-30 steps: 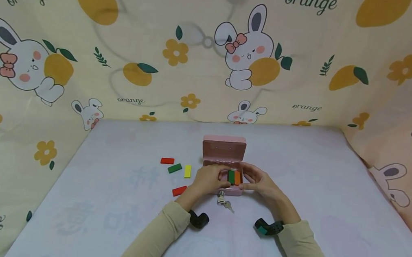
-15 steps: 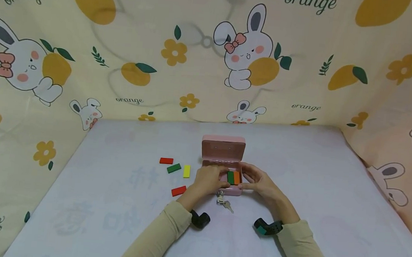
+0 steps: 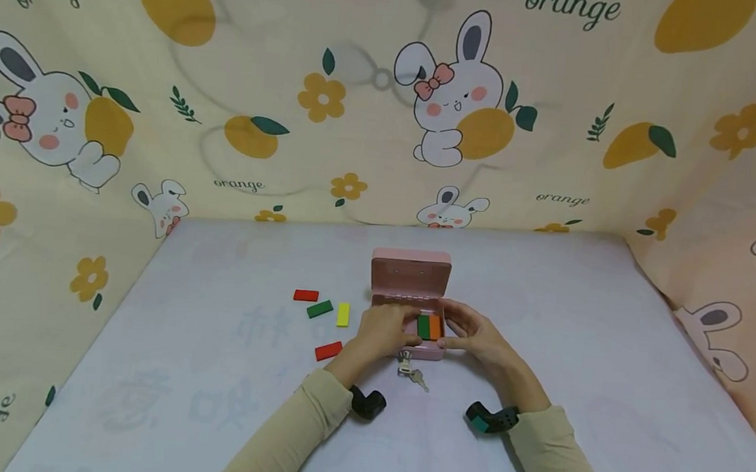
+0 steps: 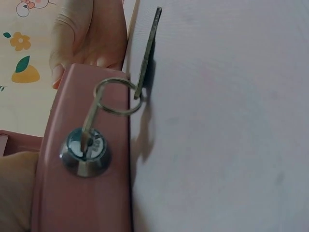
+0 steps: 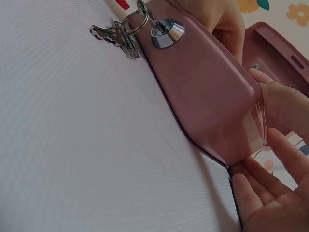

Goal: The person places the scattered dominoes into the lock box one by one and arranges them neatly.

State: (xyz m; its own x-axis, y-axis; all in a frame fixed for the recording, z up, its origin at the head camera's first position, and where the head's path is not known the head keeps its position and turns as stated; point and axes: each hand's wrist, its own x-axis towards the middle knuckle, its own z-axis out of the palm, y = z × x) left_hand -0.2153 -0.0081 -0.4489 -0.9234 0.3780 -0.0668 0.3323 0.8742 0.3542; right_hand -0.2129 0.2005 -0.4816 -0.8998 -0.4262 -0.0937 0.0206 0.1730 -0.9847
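A pink metal cash box [image 3: 425, 353] stands on the table with its lid [image 3: 410, 277] raised. My left hand [image 3: 379, 330] reaches over the front rim into it; its fingertips are partly hidden beside a green block [image 3: 424, 327], and whether they pinch anything is unclear. An orange block [image 3: 435, 327] lies against the green one inside. My right hand [image 3: 486, 343] grips the box's right side, with the thumb [image 5: 285, 99] at the rim and the other fingers along the outer wall. On the front, a key sits in the lock [image 5: 167, 34], with a second key [image 5: 116, 38] hanging from its ring.
Left of the box lie loose blocks: a red one [image 3: 306, 296], a green one [image 3: 320, 309], a yellow one [image 3: 342, 315] and another red one [image 3: 328, 350] near the left wrist. A white cloth [image 3: 216, 394] covers the table. Behind it hangs a printed curtain [image 3: 360, 129].
Both hands, the box and the blocks keep their places; only the head view shifts slightly.
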